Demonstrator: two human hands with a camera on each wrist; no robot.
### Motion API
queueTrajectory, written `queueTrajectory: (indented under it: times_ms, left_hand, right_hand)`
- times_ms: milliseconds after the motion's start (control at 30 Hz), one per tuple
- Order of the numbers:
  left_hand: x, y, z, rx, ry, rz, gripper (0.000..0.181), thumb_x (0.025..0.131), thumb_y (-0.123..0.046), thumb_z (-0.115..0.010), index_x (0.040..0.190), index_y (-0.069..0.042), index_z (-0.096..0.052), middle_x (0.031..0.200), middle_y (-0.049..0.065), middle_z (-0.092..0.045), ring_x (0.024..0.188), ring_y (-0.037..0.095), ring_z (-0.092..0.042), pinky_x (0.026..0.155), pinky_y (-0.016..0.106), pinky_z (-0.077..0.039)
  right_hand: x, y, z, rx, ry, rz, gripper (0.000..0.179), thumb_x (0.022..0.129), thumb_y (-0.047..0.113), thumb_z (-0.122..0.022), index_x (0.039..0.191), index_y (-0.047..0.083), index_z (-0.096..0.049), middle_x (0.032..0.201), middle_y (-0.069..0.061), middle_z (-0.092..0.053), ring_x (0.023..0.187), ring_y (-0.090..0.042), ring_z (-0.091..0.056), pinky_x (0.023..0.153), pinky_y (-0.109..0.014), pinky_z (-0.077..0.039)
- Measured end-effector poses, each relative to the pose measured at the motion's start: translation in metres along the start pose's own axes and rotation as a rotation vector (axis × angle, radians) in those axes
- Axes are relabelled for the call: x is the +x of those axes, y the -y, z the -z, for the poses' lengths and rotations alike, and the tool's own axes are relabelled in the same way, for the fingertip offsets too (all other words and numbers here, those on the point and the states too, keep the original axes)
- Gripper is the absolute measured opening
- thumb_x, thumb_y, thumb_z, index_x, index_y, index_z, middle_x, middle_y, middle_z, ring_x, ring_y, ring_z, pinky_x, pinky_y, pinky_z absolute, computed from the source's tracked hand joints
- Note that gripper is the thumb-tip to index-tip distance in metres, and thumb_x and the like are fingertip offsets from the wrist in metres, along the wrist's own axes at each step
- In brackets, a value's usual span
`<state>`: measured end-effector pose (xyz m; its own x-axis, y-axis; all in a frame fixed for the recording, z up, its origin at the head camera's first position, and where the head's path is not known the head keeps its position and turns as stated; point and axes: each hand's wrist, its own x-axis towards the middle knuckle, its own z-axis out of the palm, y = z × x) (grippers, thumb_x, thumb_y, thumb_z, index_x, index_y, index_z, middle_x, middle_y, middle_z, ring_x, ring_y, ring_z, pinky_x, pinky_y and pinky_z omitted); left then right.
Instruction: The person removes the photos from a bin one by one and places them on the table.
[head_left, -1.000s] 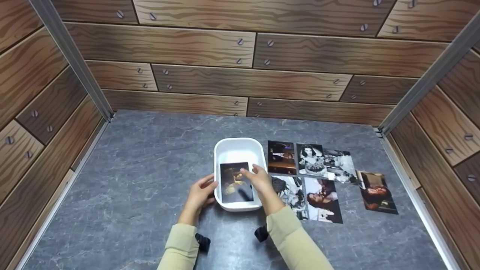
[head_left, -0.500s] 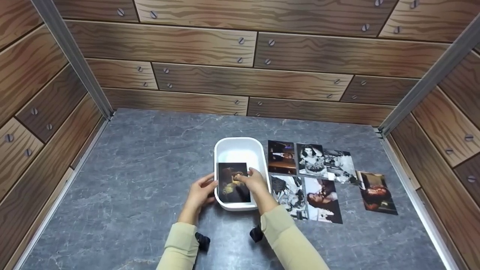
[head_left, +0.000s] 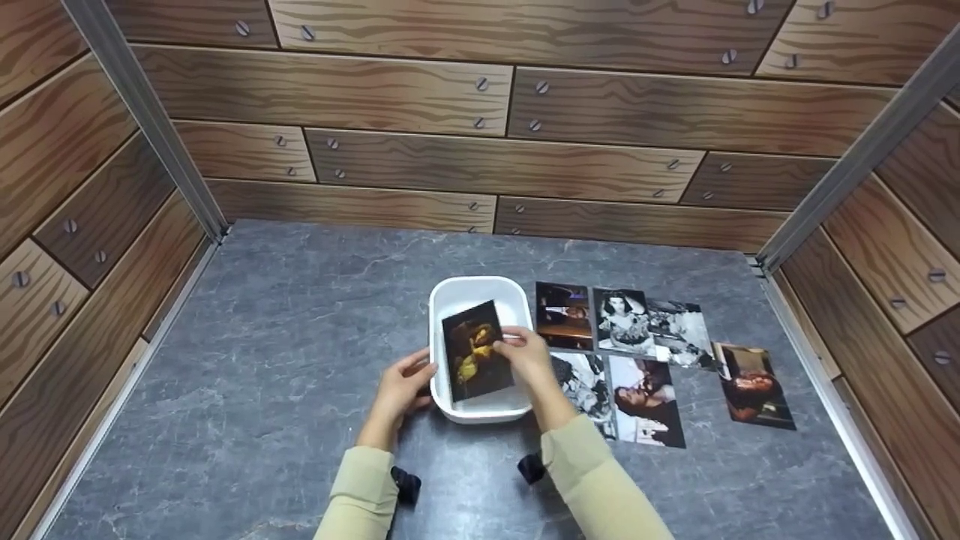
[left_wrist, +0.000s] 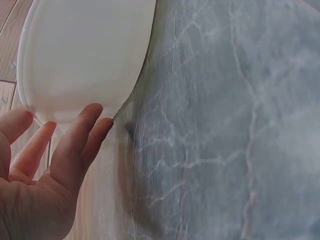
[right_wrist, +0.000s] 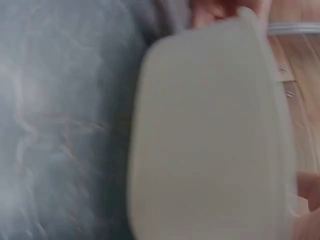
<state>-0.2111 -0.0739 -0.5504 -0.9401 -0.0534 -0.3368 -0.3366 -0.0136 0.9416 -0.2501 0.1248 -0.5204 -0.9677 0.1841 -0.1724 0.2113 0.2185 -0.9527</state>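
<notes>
A white plastic tub (head_left: 480, 415) with rounded corners stands on the table. My left hand (head_left: 399, 384) rests its fingertips against the outside of the tub's left wall, near the rim. In the left wrist view, its fingers are spread along the tub's pale side (left_wrist: 90, 55). My right hand (head_left: 528, 360) pinches the right edge of a dark photo print (head_left: 466, 349) with a yellow-lit figure. Tilted, the print overlaps the tub's inside. The right wrist view is blurred and shows mostly the tub's outer wall (right_wrist: 205, 135), with part of the right hand at the lower right edge.
Right of the tub lie several more photo prints, among them a black-and-white portrait (head_left: 622, 319), a colour one (head_left: 649, 405) and a separate tilted one (head_left: 754, 384). Black wrist devices sit at both cuffs. Wood-patterned walls (head_left: 480, 161) enclose the grey marbled table (head_left: 300, 322).
The dark print has turned from square with the tub to tilted, its top rising. The right hand has gone from lying over it to its right edge. The left hand stays put.
</notes>
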Motion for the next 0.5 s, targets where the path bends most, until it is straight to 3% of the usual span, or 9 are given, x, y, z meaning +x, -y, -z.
queueTrajectory:
  times_ms: [233,400,500]
  left_hand:
    - [0.003,0.001,0.002,0.024,-0.018,0.018,0.048,0.094,-0.021,-0.065,0.137,-0.006,-0.054,0.133,0.025,-0.055,0.097,0.022,-0.066,0.068,0.033,-0.061]
    - [0.003,0.001,0.003,0.03,-0.02,0.023,0.048,0.093,-0.022,-0.066,0.137,-0.006,-0.054,0.133,0.024,-0.055,0.097,0.02,-0.065,0.07,0.034,-0.061]
    - [0.004,0.002,0.002,0.032,-0.023,0.03,0.047,0.093,-0.022,-0.065,0.137,-0.007,-0.054,0.132,0.024,-0.056,0.097,0.021,-0.065,0.071,0.034,-0.061]
  right_hand:
    - [0.007,0.012,0.055,0.226,-0.087,0.004,0.038,0.082,-0.002,-0.068,0.118,-0.012,-0.059,0.079,0.002,-0.07,0.068,-0.002,-0.057,0.063,-0.016,-0.048]
    - [0.014,0.003,0.12,0.233,-0.146,-0.062,0.044,0.087,0.004,-0.067,0.128,-0.008,-0.055,0.076,0.011,-0.062,0.068,-0.003,-0.057,0.064,-0.018,-0.051]
    - [0.017,-0.015,0.166,0.254,-0.166,-0.103,0.03,0.089,0.008,-0.067,0.118,0.006,-0.065,0.075,0.014,-0.061,0.068,-0.004,-0.06,0.066,-0.02,-0.053]
